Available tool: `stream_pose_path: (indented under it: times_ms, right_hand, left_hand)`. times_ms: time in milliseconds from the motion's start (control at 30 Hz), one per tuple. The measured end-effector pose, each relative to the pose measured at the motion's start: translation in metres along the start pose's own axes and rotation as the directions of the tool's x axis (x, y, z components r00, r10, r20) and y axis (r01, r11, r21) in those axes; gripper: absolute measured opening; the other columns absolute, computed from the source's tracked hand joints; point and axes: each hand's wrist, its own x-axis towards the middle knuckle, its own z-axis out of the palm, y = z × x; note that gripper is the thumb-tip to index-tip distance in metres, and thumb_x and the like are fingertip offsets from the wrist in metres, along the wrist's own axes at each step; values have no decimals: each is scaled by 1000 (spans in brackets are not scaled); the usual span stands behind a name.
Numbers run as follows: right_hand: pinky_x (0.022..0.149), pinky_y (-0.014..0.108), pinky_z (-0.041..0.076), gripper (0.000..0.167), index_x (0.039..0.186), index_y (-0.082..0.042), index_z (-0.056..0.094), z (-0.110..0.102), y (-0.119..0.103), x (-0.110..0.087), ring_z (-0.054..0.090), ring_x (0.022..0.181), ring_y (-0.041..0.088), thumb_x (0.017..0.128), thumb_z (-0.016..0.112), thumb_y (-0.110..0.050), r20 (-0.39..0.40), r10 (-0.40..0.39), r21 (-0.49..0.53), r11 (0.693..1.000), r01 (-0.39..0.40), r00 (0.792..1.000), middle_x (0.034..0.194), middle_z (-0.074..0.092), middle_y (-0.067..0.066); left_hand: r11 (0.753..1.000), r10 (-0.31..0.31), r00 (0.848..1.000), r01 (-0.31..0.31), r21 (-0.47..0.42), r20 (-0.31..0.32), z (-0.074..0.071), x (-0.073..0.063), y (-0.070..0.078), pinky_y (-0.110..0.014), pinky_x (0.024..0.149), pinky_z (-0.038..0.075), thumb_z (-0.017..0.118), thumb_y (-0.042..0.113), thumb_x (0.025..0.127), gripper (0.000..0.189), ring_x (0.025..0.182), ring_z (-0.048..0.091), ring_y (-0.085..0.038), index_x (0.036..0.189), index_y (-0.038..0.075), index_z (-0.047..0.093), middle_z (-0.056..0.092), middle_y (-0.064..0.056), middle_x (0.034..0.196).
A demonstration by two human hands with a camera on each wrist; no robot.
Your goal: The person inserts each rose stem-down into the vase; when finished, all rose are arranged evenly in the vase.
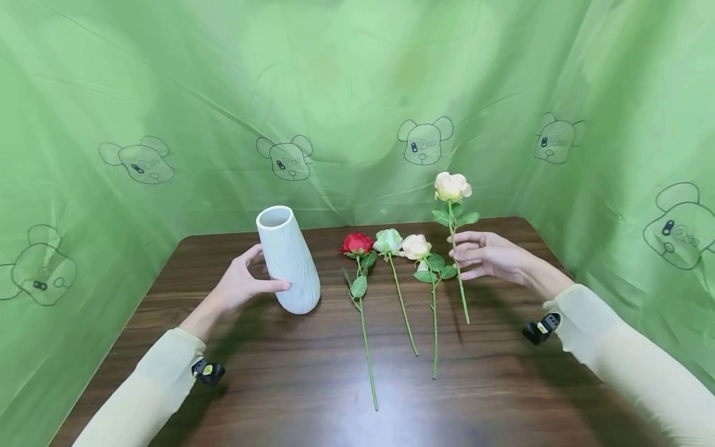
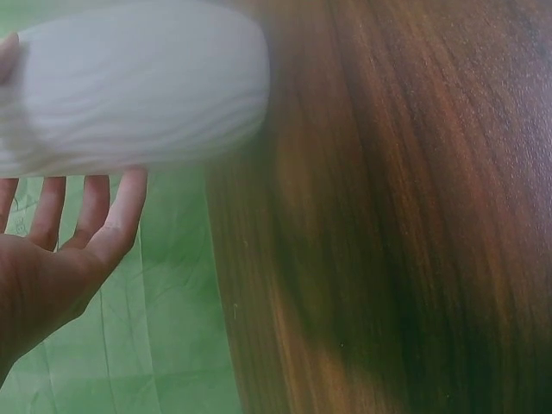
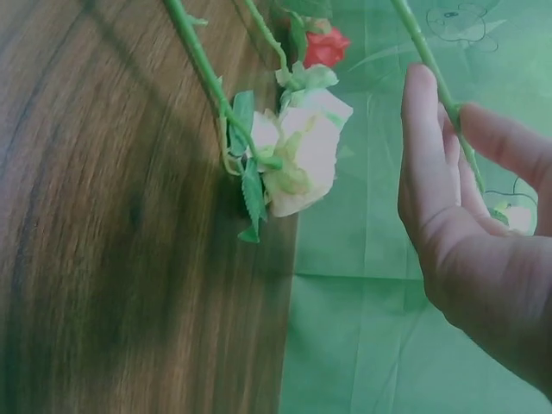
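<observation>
My left hand (image 1: 244, 282) grips a white ribbed vase (image 1: 293, 267), thumb across its front and fingers behind. The vase leans, its open mouth tipped to the left in the head view; in the left wrist view the vase (image 2: 138, 86) spans the upper left, fingers along one side. On the right, my right hand (image 1: 488, 256) pinches the green stem of a cream rose (image 1: 452, 186), held upright with the bloom above the fingers. In the right wrist view the stem (image 3: 440, 82) passes between thumb and fingertips.
Between the hands, a red rose (image 1: 357, 243), a pale green rose (image 1: 388, 241) and a blush rose (image 1: 416, 247) lie side by side on the dark wooden table (image 1: 313, 385), stems toward the front. Behind the table hangs a green curtain (image 1: 346, 93) with bear-head drawings.
</observation>
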Motion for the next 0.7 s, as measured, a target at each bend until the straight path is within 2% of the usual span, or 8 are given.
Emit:
stream_pose_path:
  times_ms: [100,233,467,600,700]
  right_hand:
    - [93,53,53,39,138,-12,48,4,0,5,68,100,22,102,56,0,1,-24,22,999,24,1000,110,69,4]
    - [94,53,53,37,134,-13,51,6,-1,6,68,98,19,101,55,4,-4,-40,64,997,41,999,109,69,4]
    - [93,50,54,29,124,-14,58,7,-2,1,69,100,24,103,50,4,3,-65,127,990,64,998,111,70,4]
    - [93,49,54,23,123,-10,59,8,-3,-1,71,98,23,104,52,0,-33,-82,160,983,86,996,111,71,4]
    - [91,47,55,27,127,-10,57,7,-5,-2,72,96,23,103,52,1,-53,-89,200,975,98,995,109,71,5]
  left_hand:
    - [1000,-2,1000,2,11,-4,-5,-2,2,-40,90,52,94,20,74,78,116,60,-34,141,20,54,64,-9,127]
    - [1000,-1,1000,1,2,-2,-6,-2,2,-39,89,53,93,19,74,76,116,60,-35,140,18,55,64,-10,126]
    - [1000,0,1000,0,-19,8,-2,-3,1,-49,94,50,93,18,74,77,116,61,-32,140,17,54,64,-10,127]
    - [1000,1,1000,-1,-25,11,-1,-2,0,-42,92,53,93,18,74,77,115,61,-32,140,17,54,63,-11,127]
    - [999,4,1000,-3,-32,15,0,0,0,-38,90,54,93,17,74,78,115,62,-32,141,17,54,63,-11,127]
